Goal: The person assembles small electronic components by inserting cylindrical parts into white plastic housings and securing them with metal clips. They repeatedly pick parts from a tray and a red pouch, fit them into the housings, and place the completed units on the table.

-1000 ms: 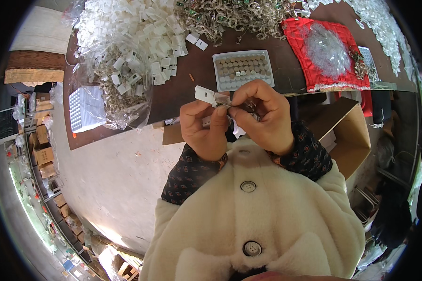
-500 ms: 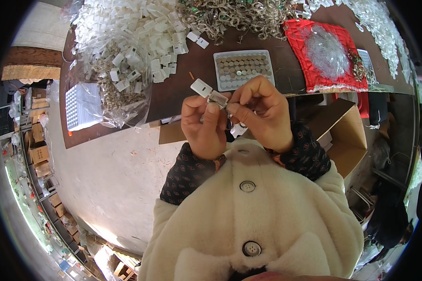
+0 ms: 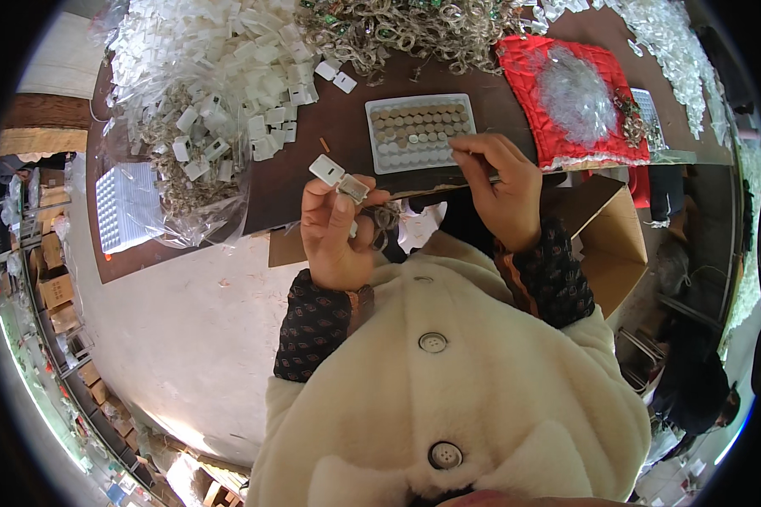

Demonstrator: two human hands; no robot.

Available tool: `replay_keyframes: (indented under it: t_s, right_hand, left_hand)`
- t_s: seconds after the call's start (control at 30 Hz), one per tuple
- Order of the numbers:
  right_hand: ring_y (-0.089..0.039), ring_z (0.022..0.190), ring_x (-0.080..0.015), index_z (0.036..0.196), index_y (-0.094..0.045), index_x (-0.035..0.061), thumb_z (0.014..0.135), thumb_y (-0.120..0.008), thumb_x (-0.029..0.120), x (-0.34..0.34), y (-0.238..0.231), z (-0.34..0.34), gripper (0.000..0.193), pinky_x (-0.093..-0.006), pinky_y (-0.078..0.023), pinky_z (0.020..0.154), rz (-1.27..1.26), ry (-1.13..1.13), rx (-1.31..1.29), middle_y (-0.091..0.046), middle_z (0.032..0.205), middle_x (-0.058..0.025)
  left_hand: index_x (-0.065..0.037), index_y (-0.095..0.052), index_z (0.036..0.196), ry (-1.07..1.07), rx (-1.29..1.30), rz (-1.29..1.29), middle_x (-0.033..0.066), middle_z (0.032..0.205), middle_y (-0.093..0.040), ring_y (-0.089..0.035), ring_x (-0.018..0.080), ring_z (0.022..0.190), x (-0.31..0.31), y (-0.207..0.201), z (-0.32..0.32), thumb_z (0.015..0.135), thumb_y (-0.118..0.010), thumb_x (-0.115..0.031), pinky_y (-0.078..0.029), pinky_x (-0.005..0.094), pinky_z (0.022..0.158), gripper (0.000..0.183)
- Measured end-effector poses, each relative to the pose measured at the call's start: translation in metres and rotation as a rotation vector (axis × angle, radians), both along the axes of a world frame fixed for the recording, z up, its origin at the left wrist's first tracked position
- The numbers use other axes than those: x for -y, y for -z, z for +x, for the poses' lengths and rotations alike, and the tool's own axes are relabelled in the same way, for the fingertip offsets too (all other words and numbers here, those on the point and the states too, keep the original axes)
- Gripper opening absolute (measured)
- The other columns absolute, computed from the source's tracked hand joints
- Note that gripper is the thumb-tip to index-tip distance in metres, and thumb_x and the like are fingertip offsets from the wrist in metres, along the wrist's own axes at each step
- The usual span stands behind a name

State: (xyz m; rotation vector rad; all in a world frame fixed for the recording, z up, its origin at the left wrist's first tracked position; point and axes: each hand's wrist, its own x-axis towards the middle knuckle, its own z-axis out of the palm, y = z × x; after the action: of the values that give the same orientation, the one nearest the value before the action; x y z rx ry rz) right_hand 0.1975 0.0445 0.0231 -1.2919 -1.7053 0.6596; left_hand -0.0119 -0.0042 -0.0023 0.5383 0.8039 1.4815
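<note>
My left hand [image 3: 338,241] grips a small white plastic case [image 3: 326,170], its lid folded out and a pale rectangular inside facing up. A tangle of thin brownish wire [image 3: 386,218] hangs beside the fingers of that hand. My right hand [image 3: 509,190] is at the near right edge of a white tray [image 3: 414,160], thumb and forefinger tips close together in a pinch; anything between them is too small to make out. Rows of coin-shaped button cells [image 3: 406,121], brownish and silver, sit in the tray's round pockets.
A pile of white cases [image 3: 203,51] covers the back left, by a clear bag of wired parts [image 3: 196,169] and stacked white trays [image 3: 127,207]. Tangled wires [image 3: 414,34] lie at the back. A red cloth [image 3: 558,144] bears clear plastic. Below stands a cardboard box [image 3: 613,241].
My right hand has left the case and moved right to the tray. My left hand keeps the case, a little lower left. The whole view has shifted slightly.
</note>
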Motion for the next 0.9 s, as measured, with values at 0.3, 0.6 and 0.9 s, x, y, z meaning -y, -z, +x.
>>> replay_keyframes:
  t_s: [0.3, 0.6, 0.9]
  right_hand:
    - [-0.064, 0.086, -0.0297, 0.101, -0.071, 0.007, 0.079, -0.07, -0.003, -0.034, 0.025, -0.021, 0.024, -0.0368, -0.053, 0.073, 0.29, -0.066, 0.285, -0.067, 0.095, -0.0096]
    - [-0.063, 0.086, -0.0308, 0.098, -0.069, 0.0081, 0.079, -0.069, -0.003, -0.034, 0.016, -0.029, 0.023, -0.0379, -0.053, 0.073, 0.173, -0.111, 0.375, -0.064, 0.094, -0.0096]
    - [-0.065, 0.078, -0.0268, 0.098, -0.069, 0.0059, 0.081, -0.071, -0.004, 0.002, -0.024, -0.036, 0.02, -0.0334, -0.053, 0.066, 0.151, -0.338, 0.147, -0.063, 0.094, -0.0107]
  left_hand:
    - [-0.007, -0.055, 0.111, 0.099, 0.208, -0.033, 0.0159, 0.114, -0.065, -0.063, 0.0141, 0.088, -0.005, 0.016, 0.004, 0.097, -0.06, -0.01, -0.036, 0.0174, 0.049, 0.015]
    - [-0.006, -0.058, 0.111, 0.11, 0.174, -0.061, 0.016, 0.113, -0.066, -0.06, 0.0125, 0.086, -0.007, 0.015, 0.008, 0.099, -0.06, -0.014, -0.034, 0.0169, 0.044, 0.014]
    - [-0.003, -0.058, 0.116, 0.119, 0.095, -0.028, 0.0105, 0.096, -0.068, -0.057, 0.0049, 0.066, -0.001, 0.012, 0.01, 0.098, -0.058, -0.003, -0.036, 0.0161, 0.048, 0.018]
